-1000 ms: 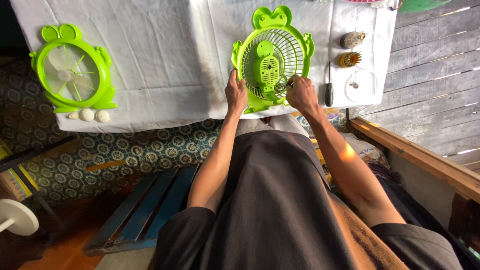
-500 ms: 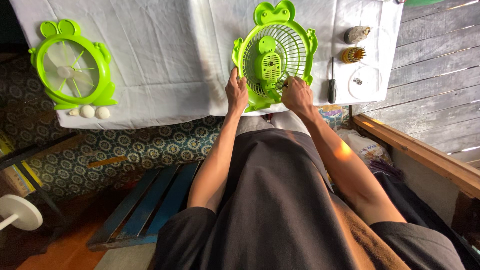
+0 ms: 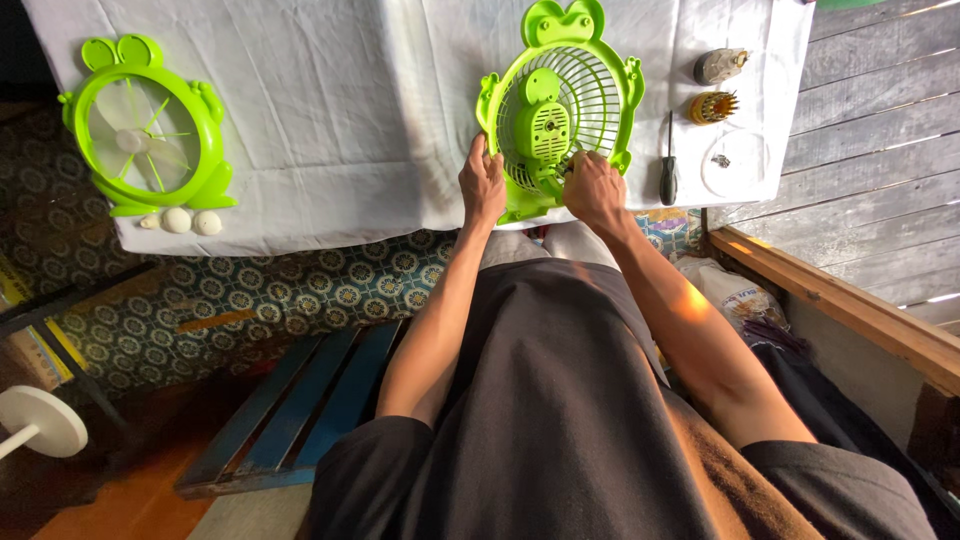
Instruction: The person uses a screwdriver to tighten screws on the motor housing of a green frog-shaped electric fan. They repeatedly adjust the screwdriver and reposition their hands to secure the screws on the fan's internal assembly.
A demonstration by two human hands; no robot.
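While seated, my left hand (image 3: 483, 186) grips green plastic fan grille (image 3: 560, 105) edge.
R hand (image 3: 594, 188) closed at ribbed motor housing (image 3: 546, 128); contents can't tell.

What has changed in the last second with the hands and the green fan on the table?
The right hand moved left along the lower rim of the green fan grille toward the motor housing, and its fingers now rest beside it. The left hand kept its grip on the grille's left edge. The other fan part, the screwdriver and the white cloth stayed as they were.
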